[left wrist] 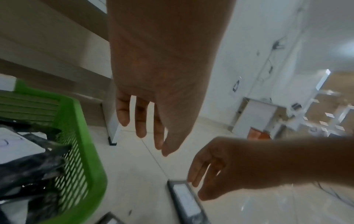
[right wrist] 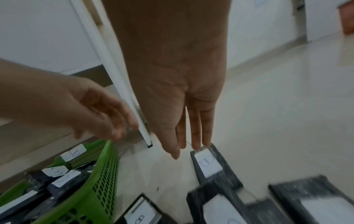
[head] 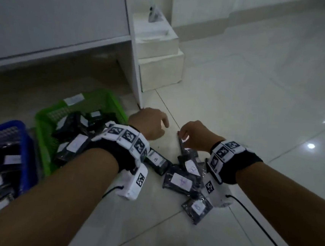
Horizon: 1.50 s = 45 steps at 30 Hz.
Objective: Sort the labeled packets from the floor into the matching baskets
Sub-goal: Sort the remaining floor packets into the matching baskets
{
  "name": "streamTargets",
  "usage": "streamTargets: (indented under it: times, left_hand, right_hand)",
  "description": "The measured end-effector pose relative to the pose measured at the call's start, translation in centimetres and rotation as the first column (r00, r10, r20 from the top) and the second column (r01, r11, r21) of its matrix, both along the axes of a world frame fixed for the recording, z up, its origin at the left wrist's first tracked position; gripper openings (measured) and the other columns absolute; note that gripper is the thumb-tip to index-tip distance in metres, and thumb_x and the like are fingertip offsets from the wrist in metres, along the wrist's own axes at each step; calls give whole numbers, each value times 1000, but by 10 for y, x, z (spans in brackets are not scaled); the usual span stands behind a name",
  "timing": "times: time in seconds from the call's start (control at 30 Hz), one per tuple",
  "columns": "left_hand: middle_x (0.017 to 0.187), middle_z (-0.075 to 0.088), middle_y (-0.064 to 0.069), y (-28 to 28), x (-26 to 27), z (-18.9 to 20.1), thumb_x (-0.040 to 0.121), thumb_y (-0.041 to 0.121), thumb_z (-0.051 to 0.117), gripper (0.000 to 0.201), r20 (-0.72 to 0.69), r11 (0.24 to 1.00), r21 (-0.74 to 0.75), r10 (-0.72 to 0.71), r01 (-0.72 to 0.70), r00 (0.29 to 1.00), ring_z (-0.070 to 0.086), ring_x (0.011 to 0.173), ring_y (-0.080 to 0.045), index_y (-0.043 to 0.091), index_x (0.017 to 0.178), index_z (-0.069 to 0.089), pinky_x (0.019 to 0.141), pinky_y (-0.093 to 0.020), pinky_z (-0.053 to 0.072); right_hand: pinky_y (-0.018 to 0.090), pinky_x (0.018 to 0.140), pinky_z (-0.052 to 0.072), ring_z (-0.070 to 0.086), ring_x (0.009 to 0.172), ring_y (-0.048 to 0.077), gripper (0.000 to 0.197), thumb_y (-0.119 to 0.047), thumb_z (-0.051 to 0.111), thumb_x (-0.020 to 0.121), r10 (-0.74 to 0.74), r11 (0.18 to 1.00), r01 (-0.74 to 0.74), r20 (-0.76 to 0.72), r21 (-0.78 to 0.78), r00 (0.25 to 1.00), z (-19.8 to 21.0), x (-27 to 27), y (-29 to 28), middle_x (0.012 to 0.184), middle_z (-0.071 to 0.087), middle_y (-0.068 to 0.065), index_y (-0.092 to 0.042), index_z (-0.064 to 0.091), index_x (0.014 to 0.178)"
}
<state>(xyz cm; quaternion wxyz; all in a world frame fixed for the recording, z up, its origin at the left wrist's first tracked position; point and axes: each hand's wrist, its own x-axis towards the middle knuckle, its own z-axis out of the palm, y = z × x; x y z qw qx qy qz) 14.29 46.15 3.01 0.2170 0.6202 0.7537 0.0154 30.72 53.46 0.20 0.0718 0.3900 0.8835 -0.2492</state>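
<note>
My right hand (head: 191,134) reaches down with fingers nearly straight and close together. Their tips (right wrist: 199,142) meet the far short end of a dark packet (right wrist: 210,165) on the floor (head: 240,90), but nothing is clasped yet. That packet lies directly under and just nearer me than those fingertips. Its long axis runs from the tips back toward my wrist, white label up; the letter on it reads like a B, though I cannot be sure.

My left hand (head: 149,124) hangs loose and empty just beside my right, fingers relaxed and apart, a little farther from the packet. So my right hand is the nearer one to lift it.

The green basket (head: 110,100), tagged B, sits to the left of my left hand, already holding packets. A blue basket (head: 18,126) stands beyond it, farther left. More labeled packets (head: 180,181) lie beneath my wrists, closer to me.
</note>
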Motion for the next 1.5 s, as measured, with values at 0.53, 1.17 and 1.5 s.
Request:
streamTargets:
  times: [0.53,1.17,1.5]
  left_hand:
    - [121,59,-2,-21,9,-107,94,41,59,34,-451,971,59,-182,233,874,54,118,-26,25,124,56,119,-49,18]
    - [100,63,17,-65,-31,-49,92,26,71,30,746,711,291,250,-640,618,63,83,2,31,121,63,61,-12,52]
    - [102,76,-9,-116,-148,-63,88,12,73,20,681,395,312,541,-864,493,72,91,-20,9,108,77,89,-39,59]
  right_hand:
    - [27,86,44,62,105,27,31,-10,78,76,215,976,-216,170,-17,962,-38,-6,-4,111,67,10,-6,71,106]
    - [21,69,46,60,75,14,26,-29,84,70,71,997,-71,244,-9,967,-17,-26,0,95,68,0,-16,73,90]
    - [46,66,61,72,74,29,31,-15,86,69,-667,724,340,-483,-600,567,15,-123,-21,74,66,15,-11,57,59]
